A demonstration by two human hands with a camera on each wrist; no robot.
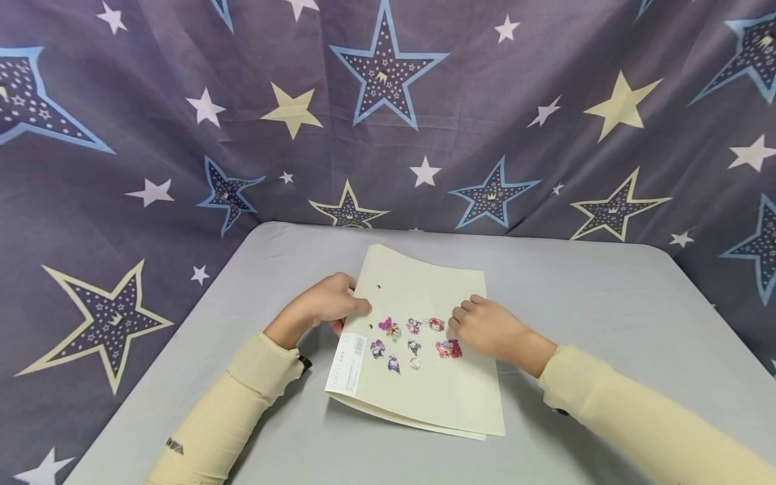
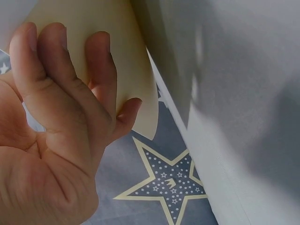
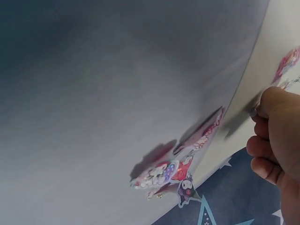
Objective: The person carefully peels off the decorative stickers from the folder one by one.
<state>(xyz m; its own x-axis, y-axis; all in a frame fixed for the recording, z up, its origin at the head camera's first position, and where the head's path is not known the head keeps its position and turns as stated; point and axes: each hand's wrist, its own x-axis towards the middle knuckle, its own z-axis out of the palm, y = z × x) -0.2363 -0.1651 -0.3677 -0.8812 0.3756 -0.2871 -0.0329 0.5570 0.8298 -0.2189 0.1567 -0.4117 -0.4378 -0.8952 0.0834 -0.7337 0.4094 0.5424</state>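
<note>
My cream sleeves (image 1: 203,411) come in from both sides over the grey table (image 1: 285,448). Between them lies the cream folder (image 1: 442,401), its near edge slightly parted, with a white label (image 1: 346,364) at the near left corner. A handful of shiny stickers (image 1: 448,348) sits around the folder's middle, pink and purple ones among them. My right hand (image 1: 497,327) is over the folder's right side, fingers curled in, thumb against forefinger; a small pale bit shows at the tips, and I cannot tell whether that is a sticker or just a nail. My left hand (image 1: 330,300), well apart from it, grips the folder's left edge, thumb on top, fingers underneath. Behind the table hangs a dark curtain (image 1: 461,27) printed with stars (image 1: 294,111).
</note>
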